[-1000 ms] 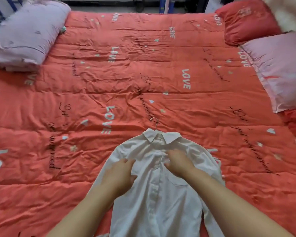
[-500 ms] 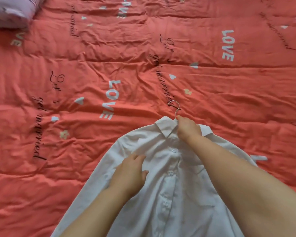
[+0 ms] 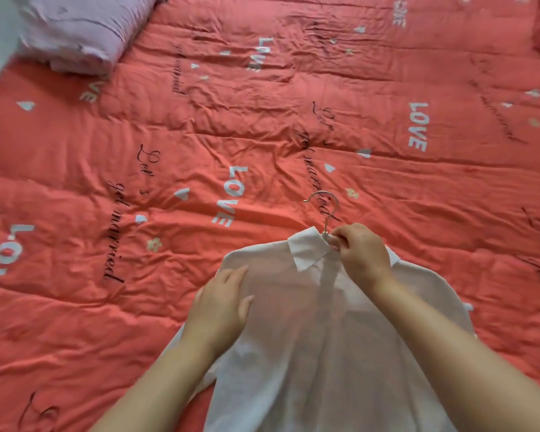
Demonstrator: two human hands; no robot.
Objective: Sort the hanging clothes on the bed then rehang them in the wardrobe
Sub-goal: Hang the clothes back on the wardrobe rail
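R hand [image 3: 360,254] is pinching metal hanger [image 3: 323,204], L hand [image 3: 222,307] resting flat on white shirt [image 3: 309,338]; best lifting slow, keeping shoulders seated

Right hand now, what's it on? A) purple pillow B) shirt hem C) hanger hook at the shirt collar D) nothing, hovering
C: the right hand pinches the base of the metal hanger hook right at the collar of the white shirt, while the left hand rests flat on the shirt's shoulder.
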